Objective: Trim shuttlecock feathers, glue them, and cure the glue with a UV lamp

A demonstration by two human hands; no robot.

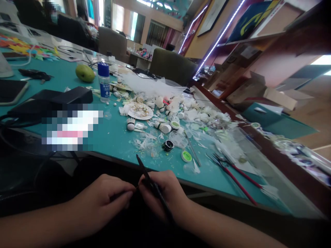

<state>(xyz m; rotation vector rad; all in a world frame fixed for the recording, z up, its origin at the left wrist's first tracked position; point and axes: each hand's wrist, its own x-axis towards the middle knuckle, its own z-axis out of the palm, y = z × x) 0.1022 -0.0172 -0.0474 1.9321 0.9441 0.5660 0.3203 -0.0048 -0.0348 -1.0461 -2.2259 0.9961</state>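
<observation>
Just below the table's front edge, my right hand (165, 193) is wrapped round a slim black pen-like tool (155, 187), its dark tip pointing up and to the left. My left hand (111, 194) is closed in a pinch beside it, fingertips nearly touching the right hand's; what it pinches is too small and dark to name. On the green table (111, 141) behind my hands are a small open black jar (168, 145), a green round lid (186, 156) and a shuttlecock (130, 124).
Red-handled pliers (235, 177) and a thin stick (192, 148) lie to the right. White shuttlecock pieces heap across the middle. Further left are a blue-capped bottle (104, 82), a green fruit (85, 73), a black case (72, 97) and a phone (12, 91).
</observation>
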